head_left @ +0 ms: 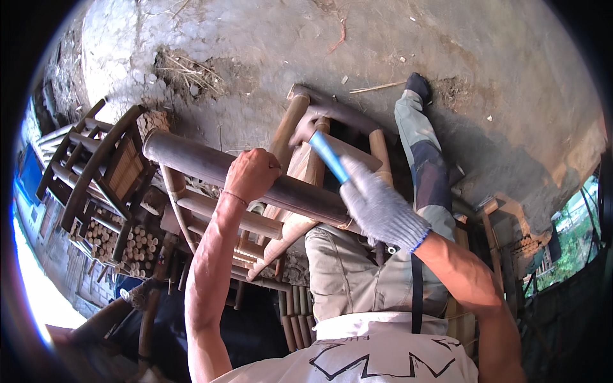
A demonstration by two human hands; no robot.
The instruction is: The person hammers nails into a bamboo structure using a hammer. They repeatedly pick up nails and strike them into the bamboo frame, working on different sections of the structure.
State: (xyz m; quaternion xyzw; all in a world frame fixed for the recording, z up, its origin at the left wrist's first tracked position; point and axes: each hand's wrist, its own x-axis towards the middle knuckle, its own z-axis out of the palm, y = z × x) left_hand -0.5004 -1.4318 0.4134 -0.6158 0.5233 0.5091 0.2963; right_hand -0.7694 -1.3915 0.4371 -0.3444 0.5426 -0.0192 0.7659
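Observation:
My right hand (383, 207), in a grey knitted glove, grips a hammer (329, 156) by its blue handle. The hammer head is smeared by motion and hangs over the bamboo frame. My bare left hand (252, 173) is closed in a fist-like pinch on top of a thick dark bamboo pole (191, 155). What its fingers hold, if anything, is hidden. This pole runs slantwise across a piece of bamboo furniture (290, 131) with lighter rails and slats. Part of that furniture lies by my lap, its far end capped by another dark pole (338, 108).
A dark bamboo chair (105, 159) stands at the left, above a stack of cut bamboo ends (131, 246). My outstretched leg (424, 147) lies along the right side of the furniture. A thin stick (377, 87) and other scraps lie on the bare floor (511, 57).

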